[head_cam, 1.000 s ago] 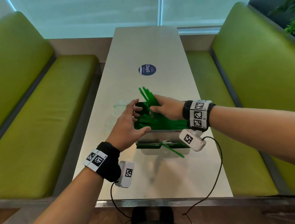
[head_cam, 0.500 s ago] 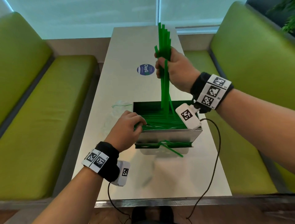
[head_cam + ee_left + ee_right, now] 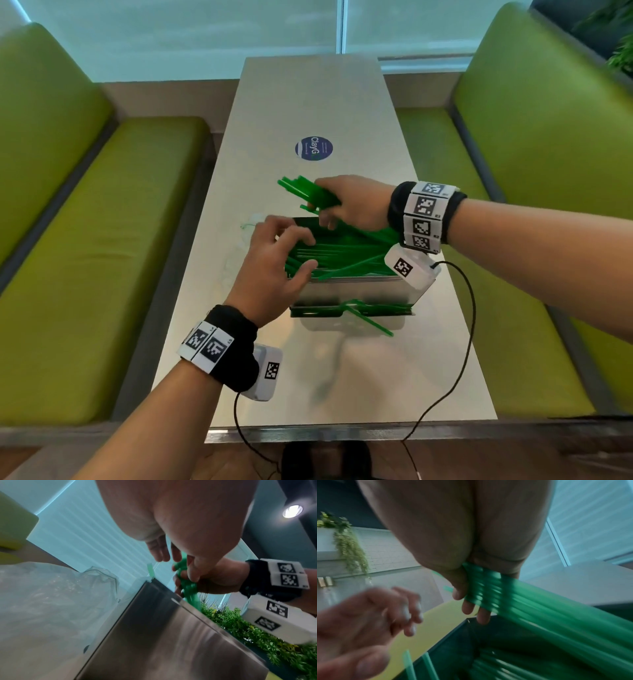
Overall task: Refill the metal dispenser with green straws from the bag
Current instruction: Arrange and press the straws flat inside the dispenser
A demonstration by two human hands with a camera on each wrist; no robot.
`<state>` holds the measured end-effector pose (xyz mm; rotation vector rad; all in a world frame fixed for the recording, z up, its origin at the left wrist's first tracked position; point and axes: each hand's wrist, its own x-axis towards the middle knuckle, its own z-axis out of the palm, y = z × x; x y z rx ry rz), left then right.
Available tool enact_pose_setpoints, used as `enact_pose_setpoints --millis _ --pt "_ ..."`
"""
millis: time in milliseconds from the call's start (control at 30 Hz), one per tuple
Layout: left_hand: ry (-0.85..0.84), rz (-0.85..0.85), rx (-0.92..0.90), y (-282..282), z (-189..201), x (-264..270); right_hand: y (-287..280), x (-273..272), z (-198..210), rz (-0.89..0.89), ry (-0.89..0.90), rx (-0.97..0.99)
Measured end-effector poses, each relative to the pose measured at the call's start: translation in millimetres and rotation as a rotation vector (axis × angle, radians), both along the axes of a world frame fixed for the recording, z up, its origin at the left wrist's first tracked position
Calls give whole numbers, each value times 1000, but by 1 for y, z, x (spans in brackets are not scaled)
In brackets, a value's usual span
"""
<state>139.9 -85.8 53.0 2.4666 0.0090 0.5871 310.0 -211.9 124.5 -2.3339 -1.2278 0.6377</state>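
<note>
Centre of the head frame: metal dispenser (image 3: 356, 291) on the long grey table (image 3: 308, 96), open top packed with green straws (image 3: 342, 251) lying mostly left to right. Just above it, right hand (image 3: 352, 205) curled round a bundle of straws (image 3: 308, 193), ends fanning toward the upper left past the box's far rim, the other ends slanting down under the palm into the open top. In the right wrist frame, same bundle (image 3: 488, 588) crossing the fingers (image 3: 467, 607) from centre to lower right, blurred; thumb pressed on top.

Left of centre, left hand (image 3: 274, 267) over the dispenser's left end, fingers spread and loosely bent, thumb near the front rim, fingertips above the straws inside. Grip wide, nothing held; whether the tips touch the straws cannot be told. In the left wrist frame, palm (image 3: 180, 520) filling the top, steel wall of the box (image 3: 171, 635) below it running to the lower right.

Lower centre of the head frame: a slot at the dispenser's base with straw ends showing, one loose straw (image 3: 371, 320) poking out diagonally toward the lower right onto the table.

Clear plastic bag (image 3: 51, 601) crumpled on the table just left of the dispenser, filling the left of the left wrist frame; in the head frame only a faint sheen (image 3: 253, 222) left of the box, partly behind the left hand.

Round blue sticker (image 3: 313, 148) on the table, above centre. Green bench seats (image 3: 85, 257) along both sides. Black bands with coded white tags on both wrists, thin cables trailing to the lower edge.
</note>
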Motion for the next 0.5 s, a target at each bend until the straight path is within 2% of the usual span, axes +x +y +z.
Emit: enact_pose_setpoints --millis 100,200,267,333,433,500 --pt "81 -144 -37 -3 7 6 0 0 -9 34 -51 -92" --pt "148 -246 179 -6 4 9 2 -4 -13 80 -149 -186" --pt "175 -187 274 -4 -2 11 2 -6 -16 112 -192 -288" --pt "159 -95 293 2 -6 13 -2 -4 -19 119 -234 -344" --pt "149 -46 247 9 -3 13 -15 1 -21 67 -237 -293" --pt "173 -95 234 9 5 13 -27 3 -22 23 -232 -211"
